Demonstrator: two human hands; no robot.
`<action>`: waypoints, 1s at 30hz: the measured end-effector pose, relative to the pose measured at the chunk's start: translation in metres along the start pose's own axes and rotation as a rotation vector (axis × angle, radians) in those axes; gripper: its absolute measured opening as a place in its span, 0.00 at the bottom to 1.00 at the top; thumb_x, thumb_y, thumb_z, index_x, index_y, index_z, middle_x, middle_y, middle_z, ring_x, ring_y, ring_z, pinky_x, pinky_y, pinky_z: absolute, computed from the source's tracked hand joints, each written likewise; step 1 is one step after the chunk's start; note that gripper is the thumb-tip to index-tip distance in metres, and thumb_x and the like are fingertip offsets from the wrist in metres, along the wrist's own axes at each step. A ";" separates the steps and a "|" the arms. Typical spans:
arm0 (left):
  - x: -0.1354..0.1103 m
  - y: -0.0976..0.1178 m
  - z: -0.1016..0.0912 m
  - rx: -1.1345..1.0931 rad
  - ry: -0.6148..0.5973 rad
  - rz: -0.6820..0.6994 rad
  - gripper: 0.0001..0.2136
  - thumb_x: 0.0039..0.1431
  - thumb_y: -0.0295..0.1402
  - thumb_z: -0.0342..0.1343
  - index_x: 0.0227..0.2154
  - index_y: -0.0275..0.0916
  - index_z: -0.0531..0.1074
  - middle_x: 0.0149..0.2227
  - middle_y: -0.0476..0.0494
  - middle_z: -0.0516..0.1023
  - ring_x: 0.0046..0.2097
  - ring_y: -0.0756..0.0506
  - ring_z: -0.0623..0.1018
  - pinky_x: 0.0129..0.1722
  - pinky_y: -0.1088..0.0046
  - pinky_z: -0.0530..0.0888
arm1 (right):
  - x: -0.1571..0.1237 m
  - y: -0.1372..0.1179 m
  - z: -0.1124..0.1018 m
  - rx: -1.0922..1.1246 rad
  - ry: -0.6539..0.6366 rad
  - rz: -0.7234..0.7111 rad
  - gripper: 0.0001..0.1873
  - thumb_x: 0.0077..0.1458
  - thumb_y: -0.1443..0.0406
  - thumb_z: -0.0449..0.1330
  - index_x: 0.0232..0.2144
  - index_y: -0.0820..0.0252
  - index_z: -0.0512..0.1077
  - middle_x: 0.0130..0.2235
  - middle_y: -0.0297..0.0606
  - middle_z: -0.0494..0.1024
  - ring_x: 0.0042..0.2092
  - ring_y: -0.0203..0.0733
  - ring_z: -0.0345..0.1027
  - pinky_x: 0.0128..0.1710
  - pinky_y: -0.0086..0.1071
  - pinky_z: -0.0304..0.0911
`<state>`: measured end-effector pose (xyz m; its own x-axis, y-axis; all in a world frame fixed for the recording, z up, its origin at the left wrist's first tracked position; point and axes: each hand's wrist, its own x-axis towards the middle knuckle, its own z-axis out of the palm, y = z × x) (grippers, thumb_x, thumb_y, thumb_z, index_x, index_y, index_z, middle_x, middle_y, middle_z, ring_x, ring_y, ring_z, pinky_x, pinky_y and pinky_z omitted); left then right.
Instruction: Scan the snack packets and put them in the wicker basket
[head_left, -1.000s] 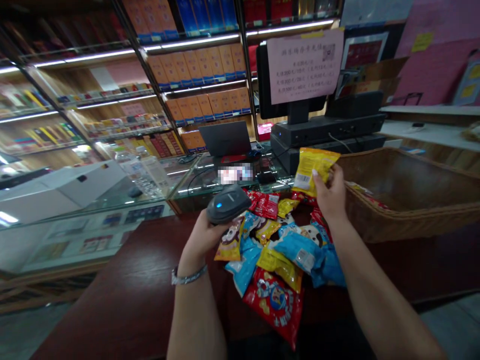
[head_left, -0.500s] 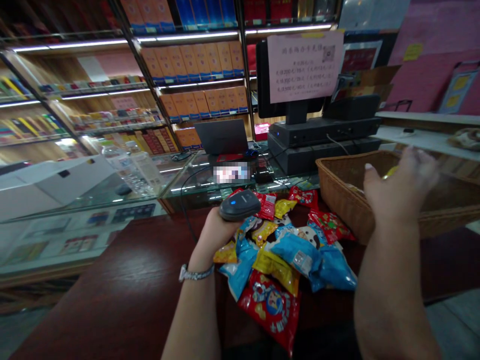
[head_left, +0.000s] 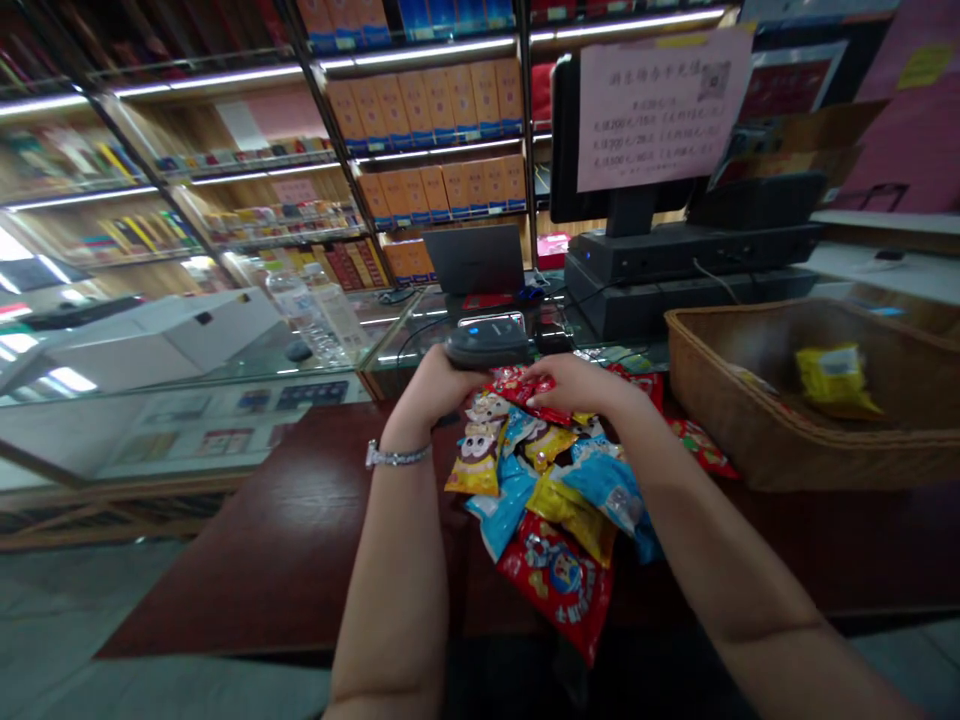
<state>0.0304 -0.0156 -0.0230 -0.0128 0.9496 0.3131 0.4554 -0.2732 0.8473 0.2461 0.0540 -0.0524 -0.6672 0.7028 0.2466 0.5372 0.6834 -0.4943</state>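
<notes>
Left hand is gripping the scanner, fingers wrapping around below its head; right hand is resting at the back of the packet pile, fingers bending onto red packets — can't tell if they're pinching one; pile is lying on the tabletop beside the basket, where a yellow packet is sitting; red packets are looking light, soft, slick, contents probably brittle — a flat end seam is seeming the safest hold.
</notes>
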 end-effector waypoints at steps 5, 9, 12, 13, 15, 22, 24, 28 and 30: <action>0.006 0.019 -0.015 -0.016 0.002 0.072 0.05 0.43 0.28 0.62 0.20 0.36 0.71 0.15 0.53 0.68 0.18 0.52 0.66 0.19 0.77 0.63 | 0.006 -0.032 0.070 -0.293 -0.179 -0.262 0.45 0.45 0.77 0.63 0.64 0.46 0.65 0.70 0.45 0.57 0.69 0.63 0.50 0.66 0.58 0.48; 0.005 0.024 -0.016 -0.013 0.003 0.090 0.05 0.45 0.29 0.62 0.22 0.36 0.71 0.15 0.53 0.68 0.18 0.52 0.67 0.19 0.76 0.64 | 0.013 -0.033 0.104 -0.332 -0.283 -0.365 0.34 0.53 0.72 0.59 0.60 0.45 0.70 0.69 0.41 0.59 0.69 0.60 0.51 0.66 0.60 0.46; 0.005 0.025 -0.018 0.016 0.020 0.086 0.05 0.44 0.30 0.63 0.23 0.36 0.72 0.15 0.52 0.68 0.18 0.51 0.67 0.19 0.76 0.64 | 0.019 -0.029 0.101 -0.185 -0.307 -0.367 0.25 0.56 0.69 0.59 0.55 0.49 0.75 0.61 0.43 0.72 0.61 0.53 0.66 0.61 0.49 0.58; 0.005 0.025 -0.020 0.018 0.037 0.081 0.06 0.44 0.30 0.64 0.23 0.36 0.72 0.15 0.52 0.68 0.18 0.51 0.67 0.19 0.76 0.64 | 0.020 -0.028 0.095 -0.100 -0.301 -0.364 0.23 0.56 0.68 0.60 0.54 0.51 0.76 0.58 0.43 0.75 0.58 0.51 0.69 0.59 0.44 0.61; 0.004 0.027 -0.023 -0.003 0.088 0.079 0.07 0.43 0.31 0.65 0.22 0.37 0.72 0.16 0.52 0.69 0.18 0.51 0.68 0.19 0.76 0.65 | 0.020 -0.026 0.076 0.092 -0.282 -0.317 0.21 0.56 0.67 0.61 0.52 0.55 0.76 0.53 0.42 0.79 0.53 0.48 0.72 0.56 0.39 0.64; -0.002 0.037 -0.030 -0.184 0.254 0.115 0.09 0.44 0.32 0.66 0.22 0.38 0.70 0.15 0.53 0.69 0.17 0.52 0.67 0.18 0.76 0.66 | -0.001 -0.012 -0.013 1.043 0.066 0.225 0.16 0.57 0.63 0.62 0.49 0.55 0.73 0.45 0.37 0.83 0.43 0.42 0.78 0.44 0.36 0.73; -0.001 0.036 -0.028 -0.181 0.265 0.124 0.10 0.43 0.31 0.67 0.21 0.38 0.69 0.16 0.53 0.69 0.17 0.52 0.67 0.18 0.76 0.66 | -0.008 -0.006 -0.033 1.202 0.207 0.318 0.16 0.58 0.62 0.61 0.49 0.55 0.72 0.45 0.39 0.83 0.40 0.42 0.78 0.41 0.36 0.74; 0.006 0.031 -0.022 -0.079 0.226 0.142 0.10 0.46 0.35 0.67 0.27 0.37 0.74 0.17 0.52 0.71 0.17 0.51 0.68 0.19 0.76 0.68 | -0.017 0.007 -0.057 1.328 0.457 0.287 0.16 0.53 0.65 0.66 0.46 0.58 0.74 0.46 0.40 0.83 0.41 0.41 0.79 0.43 0.33 0.74; 0.009 0.031 -0.016 0.025 0.190 0.148 0.10 0.48 0.37 0.67 0.25 0.37 0.74 0.15 0.52 0.71 0.17 0.50 0.69 0.20 0.75 0.69 | -0.018 0.014 -0.062 1.320 0.566 0.292 0.17 0.50 0.68 0.68 0.44 0.58 0.74 0.45 0.39 0.83 0.42 0.42 0.79 0.45 0.32 0.75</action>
<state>0.0302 -0.0176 0.0132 -0.1107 0.8530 0.5100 0.4862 -0.4011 0.7763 0.2978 0.0626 -0.0121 -0.1659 0.9762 0.1394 -0.4450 0.0520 -0.8940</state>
